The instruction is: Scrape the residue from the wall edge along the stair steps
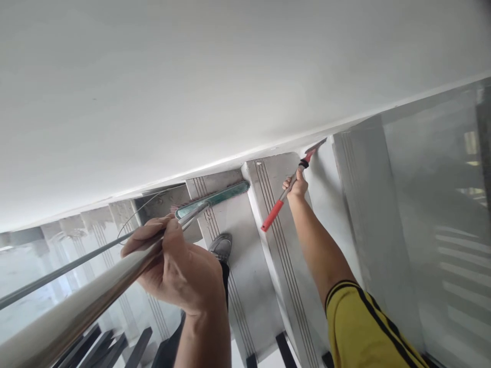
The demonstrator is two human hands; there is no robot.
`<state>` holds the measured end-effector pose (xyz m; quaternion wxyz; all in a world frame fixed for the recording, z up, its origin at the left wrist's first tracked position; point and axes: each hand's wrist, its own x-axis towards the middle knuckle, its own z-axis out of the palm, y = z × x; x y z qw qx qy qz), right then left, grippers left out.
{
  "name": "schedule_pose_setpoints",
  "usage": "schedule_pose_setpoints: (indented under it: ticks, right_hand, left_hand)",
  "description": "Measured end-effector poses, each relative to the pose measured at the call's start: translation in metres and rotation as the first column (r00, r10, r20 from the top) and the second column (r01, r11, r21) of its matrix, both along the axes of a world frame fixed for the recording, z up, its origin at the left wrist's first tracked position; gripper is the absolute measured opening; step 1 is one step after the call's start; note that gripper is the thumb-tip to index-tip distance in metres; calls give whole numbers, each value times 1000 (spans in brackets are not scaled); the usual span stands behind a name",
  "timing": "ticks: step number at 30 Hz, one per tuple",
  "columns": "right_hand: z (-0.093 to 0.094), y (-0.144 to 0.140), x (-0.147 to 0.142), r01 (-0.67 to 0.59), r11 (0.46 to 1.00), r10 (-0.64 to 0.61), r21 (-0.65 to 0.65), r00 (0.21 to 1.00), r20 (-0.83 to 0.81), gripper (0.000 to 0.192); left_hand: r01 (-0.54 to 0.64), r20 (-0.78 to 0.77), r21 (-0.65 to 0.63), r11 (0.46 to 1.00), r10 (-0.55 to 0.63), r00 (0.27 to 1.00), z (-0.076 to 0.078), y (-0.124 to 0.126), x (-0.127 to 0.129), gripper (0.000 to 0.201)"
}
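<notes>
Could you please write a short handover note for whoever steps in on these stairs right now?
Left hand: closed on the steel handrail, also gripping the metal handle of a green-bladed tool that lies across a step by the wall.
Right hand: stretched out, closed on a red-handled tool, its tip at the joint between white wall and stair tread.
Stance: a grey shoe on the tread below.
Done or left: the picture does not show how far along the work is.
</notes>
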<state>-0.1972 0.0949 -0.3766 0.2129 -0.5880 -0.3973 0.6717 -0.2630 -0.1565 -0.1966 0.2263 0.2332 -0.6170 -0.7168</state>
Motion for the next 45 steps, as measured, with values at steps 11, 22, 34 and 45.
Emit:
schedule_pose_setpoints:
  ticks: [11,22,34,45]
  right_hand:
    - [-6,7,-9,-10,1000,10,12,1000,11,48]
    - [46,-30,67,-429,895,369,122,866,337,33]
    - [60,13,44,-57,997,60,-53,996,60,22]
    - [56,-3,7,100,994,-99,-39,995,17,30]
  left_hand:
    - [43,74,-58,997,-39,996,4,-1,3,20]
    - [83,121,-144,986,-66,990,4,2,4,20]
    - [72,93,-121,990,-61,994,2,1,4,21]
    - [14,10,-23,1000,-14,1000,1,1,3,21]
